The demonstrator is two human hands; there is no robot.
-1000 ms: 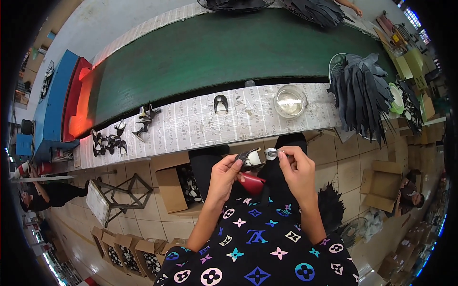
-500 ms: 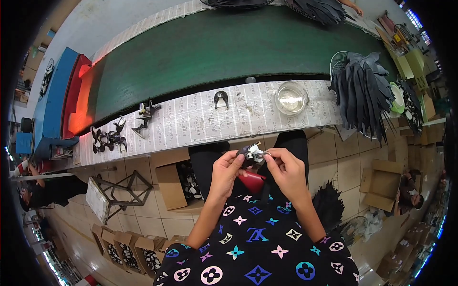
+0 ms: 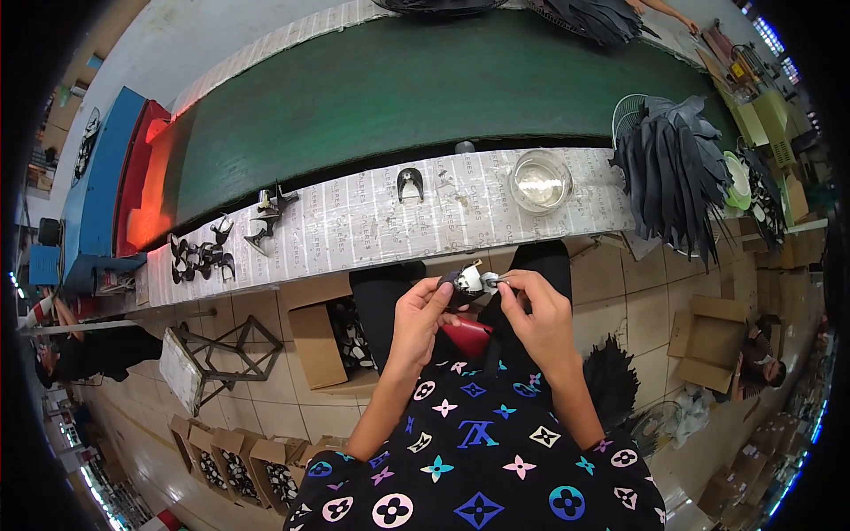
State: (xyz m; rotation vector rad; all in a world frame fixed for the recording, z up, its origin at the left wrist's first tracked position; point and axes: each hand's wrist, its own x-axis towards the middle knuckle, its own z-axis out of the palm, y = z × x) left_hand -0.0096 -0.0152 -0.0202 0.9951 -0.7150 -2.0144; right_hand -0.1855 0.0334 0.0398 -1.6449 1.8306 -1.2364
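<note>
My left hand (image 3: pixel 416 320) is closed around a small black-and-white shoe heel (image 3: pixel 467 281), its thumb lying on the black side. My right hand (image 3: pixel 540 317) pinches the heel's right end, where a dark edge shows between thumb and forefinger. White surface faces up in the middle of the heel. Both hands are above my lap, just off the near edge of the bench (image 3: pixel 336 243). Below the heel is a dark red object (image 3: pixel 467 336), partly hidden. On the bench, beyond my hands, a black U-shaped piece (image 3: pixel 410 183) rests beside pale scraps.
A clear round bowl (image 3: pixel 516 196) sits on the bench. To its right, black strips (image 3: pixel 670 168) hang over a wire basket. Several heels (image 3: pixel 202 258) cluster at left. Beyond runs a green conveyor belt (image 3: pixel 416 88). A co-worker's hand (image 3: pixel 688 24) reaches in at top right.
My right hand has shifted slightly right and down, its fingers repositioned on the heel's edge. The heel has turned a little. The co-worker's hand at top right has moved right.
</note>
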